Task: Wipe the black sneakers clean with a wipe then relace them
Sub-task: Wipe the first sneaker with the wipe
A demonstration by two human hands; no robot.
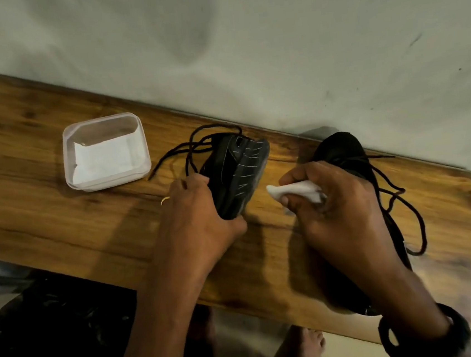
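My left grip (196,208) clasps one black sneaker (239,172), sole showing; my right grip (332,197) pinches the wipe (290,190) just beside it. The second sneaker (341,149) lies behind that grip, with a plastic tub (66,155) well left.

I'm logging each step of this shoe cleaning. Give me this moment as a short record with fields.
left hand: grips a black sneaker tipped up, sole showing
right hand: pinches a crumpled wipe close beside that sole
other sneaker: lies on the table behind the right hand, laces loose
tub: clear, holds folded white sheets, left of both sneakers
surface: wooden table
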